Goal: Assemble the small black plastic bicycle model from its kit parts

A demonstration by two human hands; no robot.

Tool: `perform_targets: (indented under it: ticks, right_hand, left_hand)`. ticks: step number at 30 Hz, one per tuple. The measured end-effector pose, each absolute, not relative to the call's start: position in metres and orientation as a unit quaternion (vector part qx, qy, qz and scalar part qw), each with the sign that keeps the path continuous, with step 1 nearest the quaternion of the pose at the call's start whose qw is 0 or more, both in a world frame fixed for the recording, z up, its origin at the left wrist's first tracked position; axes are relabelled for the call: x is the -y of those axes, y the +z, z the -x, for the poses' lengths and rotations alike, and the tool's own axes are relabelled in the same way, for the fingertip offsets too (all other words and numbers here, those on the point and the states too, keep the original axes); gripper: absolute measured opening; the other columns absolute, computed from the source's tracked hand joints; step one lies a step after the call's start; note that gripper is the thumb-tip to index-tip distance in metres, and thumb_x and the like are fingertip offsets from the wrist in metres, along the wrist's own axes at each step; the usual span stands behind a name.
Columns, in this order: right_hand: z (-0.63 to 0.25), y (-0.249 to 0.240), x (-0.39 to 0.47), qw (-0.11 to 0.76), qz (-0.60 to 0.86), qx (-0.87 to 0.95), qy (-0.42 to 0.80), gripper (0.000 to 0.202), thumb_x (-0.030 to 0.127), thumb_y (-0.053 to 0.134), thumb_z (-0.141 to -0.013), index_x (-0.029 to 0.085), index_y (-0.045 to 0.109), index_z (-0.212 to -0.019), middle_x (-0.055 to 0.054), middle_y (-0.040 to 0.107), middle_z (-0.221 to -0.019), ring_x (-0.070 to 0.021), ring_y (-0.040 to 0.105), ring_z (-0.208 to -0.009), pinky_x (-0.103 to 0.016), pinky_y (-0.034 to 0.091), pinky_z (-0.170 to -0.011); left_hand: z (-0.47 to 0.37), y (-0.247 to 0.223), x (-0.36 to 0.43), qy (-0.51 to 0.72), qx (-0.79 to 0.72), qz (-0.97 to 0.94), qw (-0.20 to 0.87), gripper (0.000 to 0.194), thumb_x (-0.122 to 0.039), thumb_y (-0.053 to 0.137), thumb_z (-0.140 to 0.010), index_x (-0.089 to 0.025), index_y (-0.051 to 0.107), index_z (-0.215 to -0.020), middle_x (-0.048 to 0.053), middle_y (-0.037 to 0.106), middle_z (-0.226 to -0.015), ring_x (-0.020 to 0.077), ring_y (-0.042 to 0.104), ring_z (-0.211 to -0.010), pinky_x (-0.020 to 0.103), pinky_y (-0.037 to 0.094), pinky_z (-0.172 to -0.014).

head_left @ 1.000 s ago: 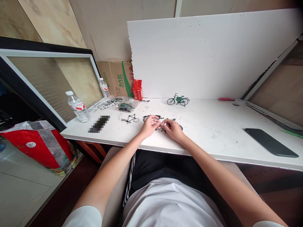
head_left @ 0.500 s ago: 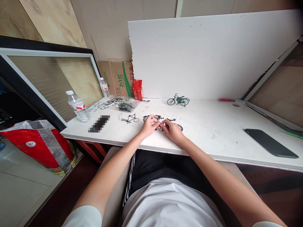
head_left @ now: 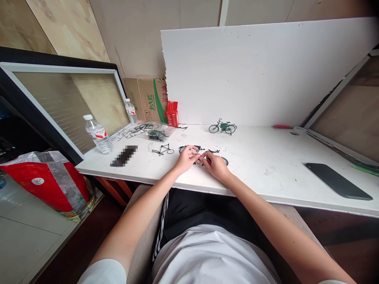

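A dark, spoked model-bicycle wheel shows on the white desk, partly hidden behind the right hand. Just beyond the left hand lies a dark bicycle section with a wheel and a flat black panel, and a thin black strip-like part rests beyond the right hand's fingers. Further left, a slender black frame piece with one small ring lies flat, apart from the others.

As for progress, a dark green model bicycle stands upright near the back, looking complete, with two wheels, handlebar and seat in place. The dark pieces nearer the person look unfinished by comparison, lying as separate sections; how much of the one at the hands is joined cannot be told.

The grip of each hand is drawn in, thumb against fingers, and the two sets of fingertips meet or nearly meet low over the desk. Whatever small piece may sit between them is too small and covered to make out.

Towards the back left are black lattice-like plastic sprues and a clear plastic bag of dark and green parts. A dark, flat phone lies well apart on the right.
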State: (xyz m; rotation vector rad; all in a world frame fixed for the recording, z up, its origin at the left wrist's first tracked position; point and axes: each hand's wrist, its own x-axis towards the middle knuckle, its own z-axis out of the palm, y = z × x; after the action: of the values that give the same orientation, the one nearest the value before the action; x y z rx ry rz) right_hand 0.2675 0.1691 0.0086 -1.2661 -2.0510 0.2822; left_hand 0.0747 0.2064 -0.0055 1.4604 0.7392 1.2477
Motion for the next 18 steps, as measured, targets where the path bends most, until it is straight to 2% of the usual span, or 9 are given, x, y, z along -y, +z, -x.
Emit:
perform_targets:
  ticks: [8,18]
  right_hand:
    - [-0.266,0.013,-0.165,0.357,0.485,0.787,0.131,0.023,0.040,0.048,-0.108,0.024,0.064,-0.112,-0.004,0.078,-0.086,-0.0207,0.067,-0.067,-0.028,0.041,-0.065]
    - [-0.267,0.018,-0.162,0.371,0.488,0.778,0.137,0.026,0.044,0.047,-0.107,0.024,0.063,-0.111,-0.005,0.076,-0.084,-0.0216,0.066,-0.065,-0.030,0.043,-0.064]
  left_hand:
    - [-0.074,-0.008,-0.209,0.522,-0.306,-0.615,0.506,0.048,-0.043,0.084,-0.088,-0.017,0.055,-0.118,0.008,0.072,-0.097,0.0197,0.076,-0.084,0.036,0.064,-0.079]
    - [-0.074,0.002,-0.202,0.524,-0.292,-0.586,0.544,0.055,-0.046,0.089,-0.083,-0.016,0.057,-0.117,0.008,0.075,-0.095,0.0204,0.078,-0.081,0.037,0.063,-0.081]
